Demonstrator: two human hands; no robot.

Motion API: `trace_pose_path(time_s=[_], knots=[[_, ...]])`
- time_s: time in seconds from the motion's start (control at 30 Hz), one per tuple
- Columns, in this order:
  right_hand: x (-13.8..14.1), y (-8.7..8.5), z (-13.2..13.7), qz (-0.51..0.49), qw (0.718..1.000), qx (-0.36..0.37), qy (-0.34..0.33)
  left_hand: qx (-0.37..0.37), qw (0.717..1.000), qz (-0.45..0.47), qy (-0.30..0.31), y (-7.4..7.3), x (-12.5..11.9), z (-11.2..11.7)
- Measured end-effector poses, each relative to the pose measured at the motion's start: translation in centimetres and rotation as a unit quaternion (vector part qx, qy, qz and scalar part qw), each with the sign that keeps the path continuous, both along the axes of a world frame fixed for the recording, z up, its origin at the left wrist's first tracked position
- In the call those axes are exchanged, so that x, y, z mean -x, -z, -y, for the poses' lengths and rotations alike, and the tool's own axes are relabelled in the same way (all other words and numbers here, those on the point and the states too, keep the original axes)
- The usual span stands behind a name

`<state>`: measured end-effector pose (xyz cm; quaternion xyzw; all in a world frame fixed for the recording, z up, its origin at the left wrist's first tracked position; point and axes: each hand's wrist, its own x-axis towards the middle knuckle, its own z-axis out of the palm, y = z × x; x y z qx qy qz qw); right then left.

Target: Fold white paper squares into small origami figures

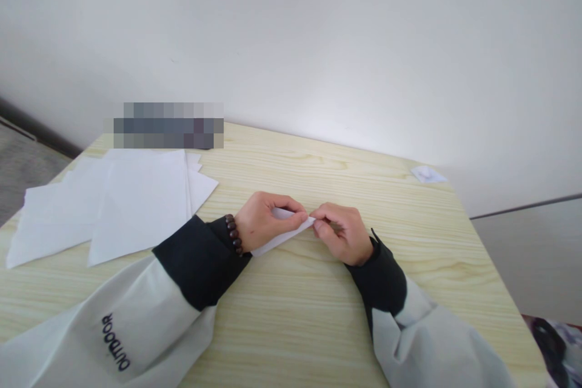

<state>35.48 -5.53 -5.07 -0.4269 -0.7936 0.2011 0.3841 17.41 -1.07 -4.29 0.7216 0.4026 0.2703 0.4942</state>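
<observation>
Head view | my left hand [264, 221] and right hand [345, 231] both pinched a folded paper [278, 239] over the bench [291, 327] | folding seemed partway done | flat sheets [140, 200] lay leftward, unworked; one small white piece [427, 175] sat far right

On the table [282, 327], sheets [140, 200] at left, an indistinct object [168, 127] apparently behind, paper [427, 174] far right.

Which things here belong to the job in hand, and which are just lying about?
Job, likely:
white paper, held by left hand and right hand
loose sheets

Lying about, apparently:
small white piece, far right
pixelated object, unidentifiable
</observation>
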Motion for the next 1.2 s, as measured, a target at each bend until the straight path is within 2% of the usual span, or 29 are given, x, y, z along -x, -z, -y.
trace_pose_path(time_s=[0.17,0.33,0.53,0.7,0.93,1.03,1.2], knots=[[-0.2,0.0,0.0,0.004,1.0,0.016,-0.024,0.003,1.0,-0.009,0.012,0.0,0.0,0.0],[0.0,0.1,0.0,0.018,1.0,0.012,0.001,0.001,1.0,-0.013,0.01,-0.1,0.0,0.1],[-0.3,0.1,0.0,-0.017,0.998,0.037,-0.042,0.003,1.0,-0.017,0.013,-0.2,0.0,0.0],[-0.2,0.2,0.0,-0.002,1.0,0.021,-0.016,0.007,1.0,-0.024,0.015,-0.3,0.0,0.1],[-0.2,0.2,-0.1,-0.005,0.999,0.035,-0.028,-0.004,1.0,-0.016,0.016,0.0,0.0,0.1],[-0.3,0.3,-0.1,0.001,0.999,0.03,0.019,0.018,0.999,0.031,-0.004,0.3,-0.1,0.0],[-1.0,0.7,-0.3,-0.04,0.987,0.026,0.151,0.143,0.97,0.192,-0.034,0.9,-0.3,-0.4]])
